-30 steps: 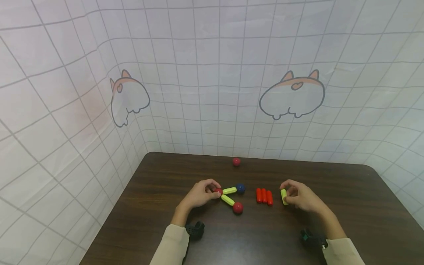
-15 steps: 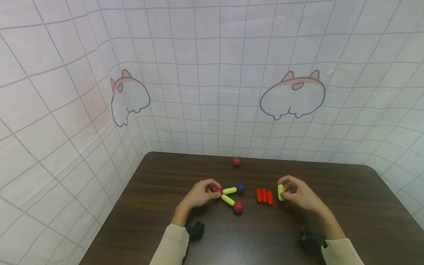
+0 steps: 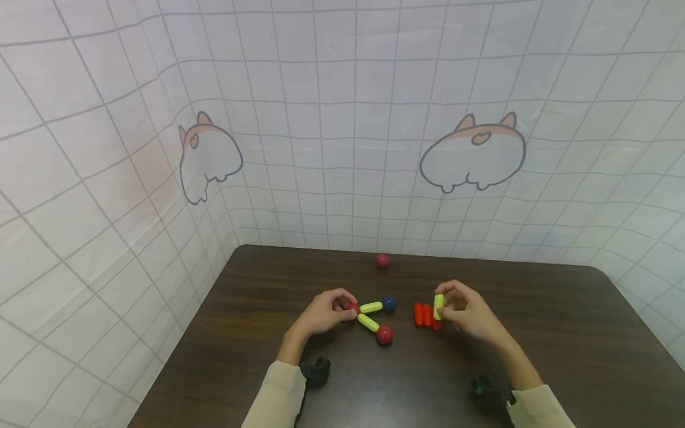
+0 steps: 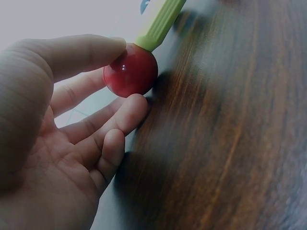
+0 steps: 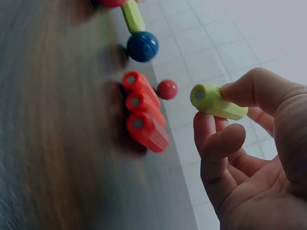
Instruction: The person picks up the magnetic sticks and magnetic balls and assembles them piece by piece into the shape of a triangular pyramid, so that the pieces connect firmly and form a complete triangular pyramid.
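My left hand [image 3: 323, 312] pinches a red ball [image 4: 130, 71] at the left end of a V of joined pieces. Two yellow-green magnetic rods run from that ball: one rod [image 3: 371, 308] to a blue ball [image 3: 389, 304], the other rod [image 3: 368, 323] to a second red ball [image 3: 385, 335]. Between thumb and fingers, my right hand [image 3: 465, 309] holds a loose yellow-green magnetic rod [image 5: 218, 101] above the table. Three red rods [image 3: 423, 315] lie side by side; in the head view the held rod partly covers the rightmost one. A grey disc shows in the held rod's end.
A lone red ball [image 3: 382, 261] sits near the far edge of the dark wooden table [image 3: 267, 273]. White grid-patterned cloth [image 3: 332, 131] hangs behind the table and along its left side. Dark wrist straps with devices show at both sleeves.
My right hand has moved left with the yellow-green rod, from right of the red rods to over the rightmost one. The left hand and the joined pieces have stayed in place.
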Demonstrator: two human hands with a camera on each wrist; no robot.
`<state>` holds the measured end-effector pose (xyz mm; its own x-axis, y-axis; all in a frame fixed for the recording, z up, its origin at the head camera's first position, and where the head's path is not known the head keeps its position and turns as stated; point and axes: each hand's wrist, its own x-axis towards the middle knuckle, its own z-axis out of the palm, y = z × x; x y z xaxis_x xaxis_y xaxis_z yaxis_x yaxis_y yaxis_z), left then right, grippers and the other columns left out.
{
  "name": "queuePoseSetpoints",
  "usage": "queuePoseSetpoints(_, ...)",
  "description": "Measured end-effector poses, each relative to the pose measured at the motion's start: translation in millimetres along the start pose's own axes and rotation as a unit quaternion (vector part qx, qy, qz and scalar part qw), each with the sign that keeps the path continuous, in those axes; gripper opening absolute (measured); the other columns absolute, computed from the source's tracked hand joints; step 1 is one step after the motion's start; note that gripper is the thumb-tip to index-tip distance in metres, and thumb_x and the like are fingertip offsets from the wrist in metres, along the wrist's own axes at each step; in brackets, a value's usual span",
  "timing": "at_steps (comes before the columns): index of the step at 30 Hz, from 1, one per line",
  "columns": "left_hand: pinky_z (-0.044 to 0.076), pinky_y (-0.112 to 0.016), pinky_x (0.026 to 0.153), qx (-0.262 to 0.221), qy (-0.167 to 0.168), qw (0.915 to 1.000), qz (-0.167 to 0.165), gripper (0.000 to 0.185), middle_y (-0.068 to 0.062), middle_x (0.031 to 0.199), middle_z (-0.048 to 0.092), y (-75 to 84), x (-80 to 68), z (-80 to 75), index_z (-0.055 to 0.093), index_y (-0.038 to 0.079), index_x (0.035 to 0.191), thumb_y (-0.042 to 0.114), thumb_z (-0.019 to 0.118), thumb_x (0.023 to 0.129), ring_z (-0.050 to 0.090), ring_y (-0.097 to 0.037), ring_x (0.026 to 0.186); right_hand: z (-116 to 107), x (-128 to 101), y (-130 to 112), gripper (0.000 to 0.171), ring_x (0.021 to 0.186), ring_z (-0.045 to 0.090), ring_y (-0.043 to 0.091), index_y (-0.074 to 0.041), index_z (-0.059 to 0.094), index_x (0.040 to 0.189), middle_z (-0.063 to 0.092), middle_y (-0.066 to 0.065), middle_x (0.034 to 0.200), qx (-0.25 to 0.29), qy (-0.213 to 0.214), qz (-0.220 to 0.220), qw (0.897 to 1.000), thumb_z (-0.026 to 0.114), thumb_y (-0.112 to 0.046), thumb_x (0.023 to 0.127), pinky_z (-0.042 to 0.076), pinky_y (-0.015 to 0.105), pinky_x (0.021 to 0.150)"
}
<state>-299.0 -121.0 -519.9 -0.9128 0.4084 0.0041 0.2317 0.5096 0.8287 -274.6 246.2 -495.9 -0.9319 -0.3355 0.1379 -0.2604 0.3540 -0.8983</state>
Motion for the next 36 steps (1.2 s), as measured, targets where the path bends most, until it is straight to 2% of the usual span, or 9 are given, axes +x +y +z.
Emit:
queuePoseSetpoints(11, 0.047, -0.03, 0.066, -0.001, -0.002, 1.0, 0.0, 0.02, -0.001, 0.1, 0.067, -0.3, 1.1, -0.3, 0.07, 0.02, 0.112, 0.027, 0.075, 0.094, 0.058, -0.015, 0.077, 22.8, 4.4, -8.6, 0.037, 0.056, 0.051, 0.01, 0.002, 0.055, 0.125, 0.059, 0.019, 0.093, 0.009, -0.012, 0.007, 1.0, 0.07, 0.0, 0.091, 0.047, 0.026, 0.047)
queuePoseSetpoints(28, 0.048, -0.03, 0.064, -0.003, -0.004, 0.9999, -0.009, 0.019, -0.001, 0.1, 0.066, 0.5, 0.5, -0.5, 0.07, 0.02, 0.111, 0.026, 0.076, 0.094, 0.057, -0.015, 0.076, 62.8, 12.3, -24.4, 0.035, 0.059, 0.054, 0.01, 0.0, 0.056, 0.122, 0.06, 0.019, 0.092, 0.016, -0.035, -0.011, 0.999, 0.069, 0.002, 0.09, 0.046, 0.025, 0.046)
queuePoseSetpoints(36, 0.047, -0.029, 0.064, 0.0, -0.005, 1.0, -0.003, 0.02, -0.002, 0.1, 0.067, 0.8, -0.1, -0.5, 0.07, 0.018, 0.111, 0.025, 0.076, 0.093, 0.057, -0.014, 0.075, 79.0, 19.3, -30.8, 0.036, 0.057, 0.053, 0.01, -0.002, 0.057, 0.121, 0.062, 0.018, 0.09, 0.026, -0.021, 0.005, 0.999, 0.071, 0.003, 0.088, 0.045, 0.024, 0.046)
